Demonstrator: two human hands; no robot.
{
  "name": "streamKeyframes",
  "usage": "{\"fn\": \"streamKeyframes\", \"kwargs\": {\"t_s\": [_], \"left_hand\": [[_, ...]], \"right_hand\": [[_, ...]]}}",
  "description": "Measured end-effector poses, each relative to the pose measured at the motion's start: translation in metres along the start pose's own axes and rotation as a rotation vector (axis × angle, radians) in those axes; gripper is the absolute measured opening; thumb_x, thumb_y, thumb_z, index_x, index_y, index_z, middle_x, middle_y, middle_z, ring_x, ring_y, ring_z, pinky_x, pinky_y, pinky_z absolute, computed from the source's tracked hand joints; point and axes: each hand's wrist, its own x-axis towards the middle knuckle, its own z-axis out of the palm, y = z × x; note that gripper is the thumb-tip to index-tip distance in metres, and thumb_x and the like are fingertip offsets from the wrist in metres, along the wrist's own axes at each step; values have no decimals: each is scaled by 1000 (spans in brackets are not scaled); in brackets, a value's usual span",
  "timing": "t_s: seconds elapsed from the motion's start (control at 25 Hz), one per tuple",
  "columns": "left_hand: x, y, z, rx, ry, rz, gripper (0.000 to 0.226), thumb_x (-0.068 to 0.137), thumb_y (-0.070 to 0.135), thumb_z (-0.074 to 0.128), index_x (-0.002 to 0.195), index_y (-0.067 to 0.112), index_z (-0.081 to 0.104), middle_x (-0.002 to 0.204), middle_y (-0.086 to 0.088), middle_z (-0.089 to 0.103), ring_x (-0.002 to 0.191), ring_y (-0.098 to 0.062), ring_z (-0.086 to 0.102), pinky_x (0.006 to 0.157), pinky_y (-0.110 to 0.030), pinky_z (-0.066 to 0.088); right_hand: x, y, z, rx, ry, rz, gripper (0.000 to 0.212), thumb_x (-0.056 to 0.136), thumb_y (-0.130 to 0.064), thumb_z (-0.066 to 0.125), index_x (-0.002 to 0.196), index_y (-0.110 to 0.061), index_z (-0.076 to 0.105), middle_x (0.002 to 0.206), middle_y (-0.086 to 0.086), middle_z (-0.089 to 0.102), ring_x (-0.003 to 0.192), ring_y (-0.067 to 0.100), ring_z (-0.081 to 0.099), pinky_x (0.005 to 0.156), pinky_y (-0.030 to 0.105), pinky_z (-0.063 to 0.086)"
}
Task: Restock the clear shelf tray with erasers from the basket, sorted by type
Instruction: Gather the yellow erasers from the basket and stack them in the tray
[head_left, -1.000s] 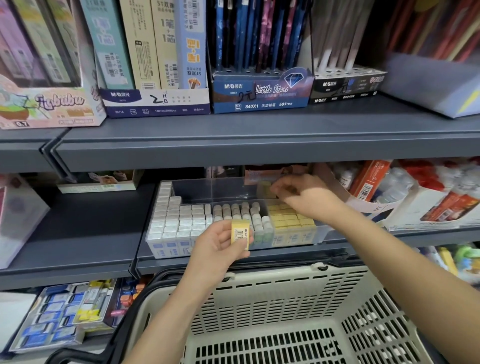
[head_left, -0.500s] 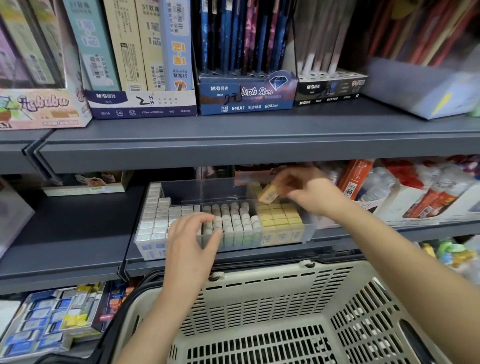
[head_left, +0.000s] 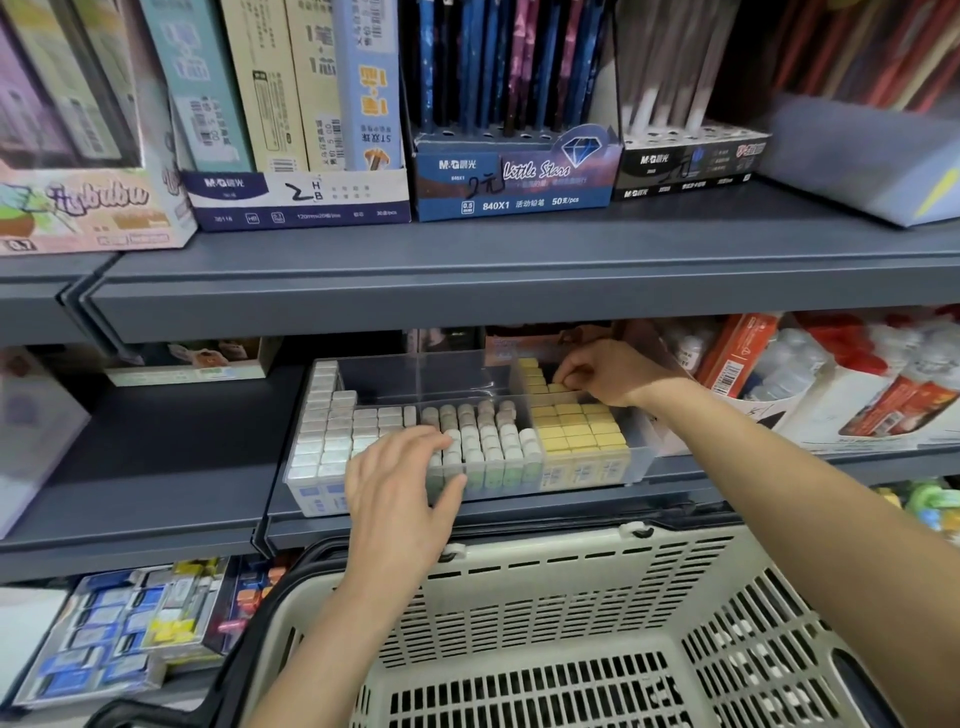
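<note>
Left hand (head_left: 402, 493): fingers straight and slightly spread, lying flat on the eraser tops in the clear tray (head_left: 636, 462), thumb down over the tray's front wall. Holds nothing.

Right hand (head_left: 610, 371): reaches to the tray's back right, knuckles up, fingers curled down onto the rear yellow erasers (head_left: 576, 431). Can't tell if it pinches one or just presses on them.

Tray sits on the middle grey shelf (head_left: 208, 467), just above the basket (head_left: 545, 587). Three groups inside, all standing upright:
- left: white erasers (head_left: 324, 415), blue sleeves, packed at the front, one column running to the back
- middle: round-topped erasers (head_left: 488, 441), green sleeves; left fingertips lie over this group and the white one
- right: yellow erasers, front rows full

Basket: beige slotted plastic, black handle, rim close under the shelf edge.

Upper shelf (head_left: 467, 280), readable labels:
- white-and-navy box (head_left: 296, 200): "M&G", handwritten "2 HB"
- blue box (head_left: 519, 182): "M&G", "Little Stars", "840X1", "0.5", "50/pcs", handwritten "2" plus a character
- black box (head_left: 685, 166): "M&G", rest too small
- pink box (head_left: 88, 213): "0.7", script name blurred

Right of the tray: red-capped bottles (head_left: 883, 374), labels unreadable. Lower shelf left: blue-sleeved packs (head_left: 114, 634), blurred.
</note>
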Motion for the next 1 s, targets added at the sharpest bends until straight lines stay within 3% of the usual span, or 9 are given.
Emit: {"fn": "streamKeyframes", "kwargs": {"t_s": [0.12, 0.2, 0.28, 0.36, 0.48, 0.56, 0.68, 0.84, 1.0], "left_hand": [[-1, 0, 0, 8, -4, 5, 30, 82, 28, 68, 111, 25, 63, 122, 11, 55, 119, -10, 45, 104, -23, 13], [-4, 5, -3, -39, 13, 4, 28, 83, 25, 67, 110, 24, 63, 121, 13, 54, 119, -9, 44, 106, -25, 16], [-9, 17, -10, -194, 50, 28, 24, 84, 18, 66, 106, 27, 62, 115, 20, 53, 115, -1, 44, 105, -17, 23], [-23, 35, -15, -412, 28, 52, 25, 84, 20, 61, 98, 41, 58, 101, 25, 57, 103, 7, 50, 92, -6, 35], [-60, 58, -5, -685, -170, -52, 17, 80, 42, 49, 90, 53, 58, 90, 21, 63, 85, 2, 60, 73, -10, 48], [-84, 61, 14, -700, -320, -108, 11, 82, 43, 49, 86, 46, 59, 85, 18, 64, 79, 2, 60, 68, -10, 48], [-114, 47, 43, -526, -541, -185, 9, 90, 23, 55, 90, 31, 58, 85, 17, 60, 82, 5, 57, 73, -5, 43], [-158, 6, 78, -316, -848, -479, 7, 90, 22, 59, 97, 21, 58, 98, 6, 62, 92, -8, 59, 76, -16, 45], [-199, -13, 95, -67, -1163, -325, 15, 84, 25, 66, 98, 24, 59, 97, 8, 60, 90, -10, 59, 81, -25, 50]], "right_hand": [[-6, -4, -4, -27, 6, 14, 30, 96, -8, 42, 114, -20, 64, 127, -1, 58, 113, 13, 52, 87, 14, 33], [-21, -11, -8, -2, 112, 34, 31, 96, -9, 42, 116, -20, 62, 127, 0, 58, 114, 17, 53, 87, 16, 34], [-49, -18, -9, 120, 225, 19, 27, 95, -11, 46, 113, -20, 64, 118, 1, 64, 107, 19, 59, 90, 20, 41], [-89, -21, -1, 288, 303, -49, 21, 92, -16, 53, 106, -24, 66, 103, -6, 69, 95, 14, 65, 87, 25, 50], [-154, -19, 24, 706, 288, -123, 15, 87, -16, 60, 89, -29, 69, 80, -3, 72, 74, 7, 68, 70, 19, 55], [-177, -11, 50, 845, 174, -73, 15, 87, -13, 59, 81, -22, 69, 71, 2, 71, 62, 10, 66, 60, 21, 54], [-196, 0, 110, 512, -152, -5, 10, 89, -20, 60, 82, -17, 67, 73, -4, 70, 66, 7, 66, 67, 25, 54], [-210, 6, 187, 66, -546, -16, 20, 87, -29, 61, 102, -16, 65, 105, -1, 66, 96, 14, 61, 85, 28, 49], [-232, 4, 229, -33, -792, -57, 26, 85, -29, 64, 108, -18, 60, 111, 0, 62, 98, 17, 58, 87, 30, 48]]}}
